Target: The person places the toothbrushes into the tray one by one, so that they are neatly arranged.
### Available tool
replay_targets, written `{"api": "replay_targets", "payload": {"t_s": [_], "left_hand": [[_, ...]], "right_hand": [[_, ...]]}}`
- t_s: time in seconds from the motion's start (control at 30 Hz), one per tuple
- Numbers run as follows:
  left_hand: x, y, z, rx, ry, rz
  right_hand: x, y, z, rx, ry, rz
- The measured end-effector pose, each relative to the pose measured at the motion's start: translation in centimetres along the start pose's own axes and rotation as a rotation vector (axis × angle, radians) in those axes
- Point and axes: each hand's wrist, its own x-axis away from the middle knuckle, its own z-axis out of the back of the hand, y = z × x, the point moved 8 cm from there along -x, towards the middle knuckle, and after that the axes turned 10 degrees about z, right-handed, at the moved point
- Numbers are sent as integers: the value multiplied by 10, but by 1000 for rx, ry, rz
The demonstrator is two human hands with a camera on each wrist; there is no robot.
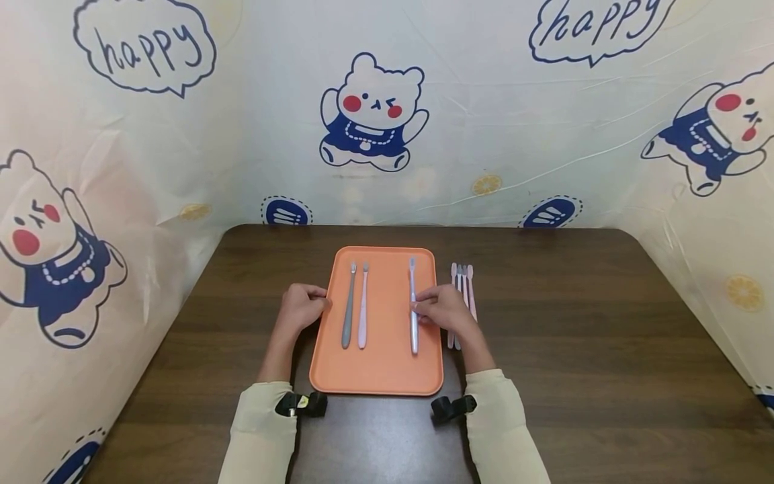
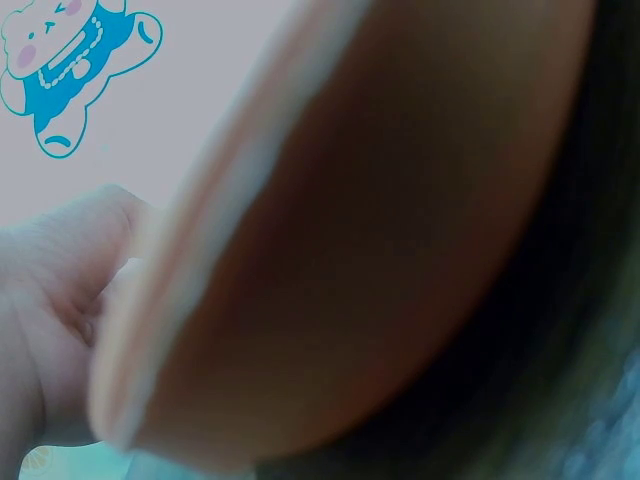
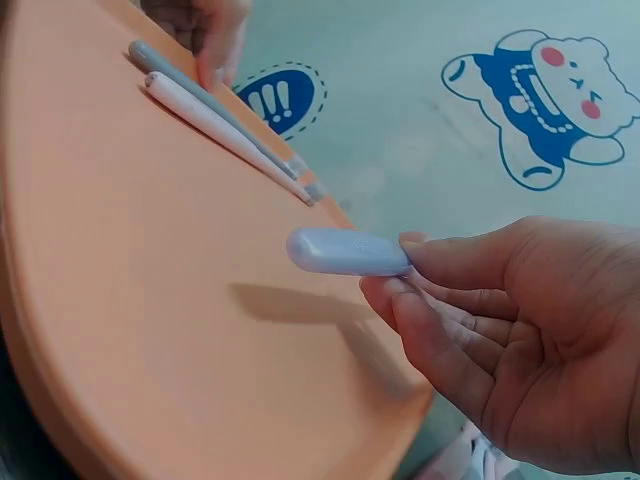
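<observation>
- On the dark wood-grain table (image 1: 605, 336) we see an orange tray (image 1: 387, 363), our landmark.
- Beyond the tray and to both its sides hangs a pale sheet (image 1: 484, 87), printed with bears (image 1: 365, 134), orange slices and "happy" bubbles.
- At the tray's left edge, we see the left hand (image 1: 304, 307) pinching its rim.
- Above the tray's right part, the right hand (image 1: 444, 308) grips a pale blue toothbrush (image 1: 414, 336) between thumb and fingers.
- On the tray's left part lie a grey toothbrush (image 1: 347, 319) and a pinkish one (image 1: 363, 319).
- Just right of the tray, we find more toothbrushes (image 1: 471, 286).
</observation>
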Motion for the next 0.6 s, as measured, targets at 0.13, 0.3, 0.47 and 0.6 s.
{"api": "replay_targets", "payload": {"t_s": [0.13, 0.3, 0.47, 0.6], "left_hand": [[0, 0, 0, -7, 1, 2], [0, 1, 1, -10, 2, 8], [-1, 1, 1, -1, -3, 13], [-1, 0, 1, -2, 0, 6]], "right_hand": [[-2, -4, -6, -6, 1, 2], [-8, -5, -14, -39, -9, -11], [-12, -5, -23, -64, -21, -25], [-14, -6, -31, -74, -40, -28]]}}
